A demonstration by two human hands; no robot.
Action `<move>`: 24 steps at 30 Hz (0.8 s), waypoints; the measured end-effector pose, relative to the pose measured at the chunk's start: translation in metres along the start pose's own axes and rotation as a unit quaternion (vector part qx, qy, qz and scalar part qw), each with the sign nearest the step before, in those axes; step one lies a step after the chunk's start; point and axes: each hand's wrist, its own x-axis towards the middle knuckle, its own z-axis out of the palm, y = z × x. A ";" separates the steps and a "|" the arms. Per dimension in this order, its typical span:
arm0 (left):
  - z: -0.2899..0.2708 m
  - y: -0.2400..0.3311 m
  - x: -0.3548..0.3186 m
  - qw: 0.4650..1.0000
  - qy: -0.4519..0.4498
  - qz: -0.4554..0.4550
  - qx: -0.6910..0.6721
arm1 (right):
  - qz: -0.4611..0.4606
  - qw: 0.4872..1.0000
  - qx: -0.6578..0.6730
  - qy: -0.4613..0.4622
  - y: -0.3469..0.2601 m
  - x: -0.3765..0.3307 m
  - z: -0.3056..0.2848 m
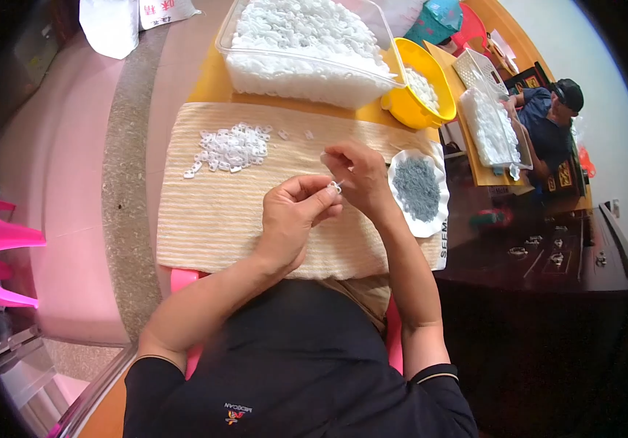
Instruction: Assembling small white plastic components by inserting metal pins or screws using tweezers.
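Observation:
Over the striped cloth (212,226), my left hand (288,223) pinches a small white plastic piece (336,187) between thumb and forefinger. Close beside it is my right hand (360,177), its fingers curled in; anything between its fingertips is too small or hidden to make out. A loose pile of small white plastic pieces (233,148), each with holes, lies on the cloth to the left, with a couple of stray ones near it. At the right, a white scalloped dish (438,212) holds a heap of tiny grey parts (416,188).
Behind the cloth stands a clear plastic tub (314,86) full of white pieces, with a yellow basin (409,111) beside it. Far right, a person (544,117) sits by another filled white container (489,135). Pink stools (4,248) stand on the left.

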 end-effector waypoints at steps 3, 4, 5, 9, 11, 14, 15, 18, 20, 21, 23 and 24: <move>-0.001 0.000 0.000 1.000 0.007 0.006 -0.007 | 0.112 0.986 0.121 0.024 -0.009 -0.021 -0.009; -0.002 0.000 0.000 1.000 0.005 0.005 -0.010 | 0.136 0.976 0.172 0.022 -0.007 -0.028 -0.010; -0.003 0.000 0.001 1.000 0.004 0.003 -0.011 | 0.138 0.975 0.171 0.023 -0.007 -0.036 -0.011; -0.004 -0.005 0.003 1.000 0.003 0.004 -0.008 | 0.220 0.932 0.289 0.019 -0.010 -0.061 -0.015; -0.004 -0.007 0.003 1.000 0.004 0.003 -0.004 | 0.218 0.902 0.372 0.021 -0.010 -0.071 -0.015; -0.004 -0.010 0.003 1.000 0.007 -0.001 -0.009 | 0.248 0.871 0.424 0.013 -0.018 -0.077 -0.014; -0.004 -0.010 0.003 1.000 0.012 0.000 -0.008 | 0.256 0.859 0.444 0.011 -0.020 -0.077 -0.012; -0.004 -0.009 0.004 1.000 0.014 -0.001 -0.011 | 0.258 0.853 0.454 0.015 -0.020 -0.080 -0.010; -0.005 -0.009 0.005 1.000 0.011 -0.002 -0.016 | 0.260 0.850 0.458 0.018 -0.017 -0.082 -0.007; -0.005 -0.010 0.005 1.000 0.013 -0.004 -0.016 | 0.261 0.847 0.462 0.019 -0.015 -0.083 -0.006; -0.006 -0.011 0.006 1.000 0.015 -0.005 -0.016 | 0.257 0.841 0.476 0.017 -0.014 -0.083 -0.004; -0.007 -0.011 0.006 1.000 0.014 -0.005 -0.014 | 0.252 0.835 0.488 0.015 -0.014 -0.084 -0.004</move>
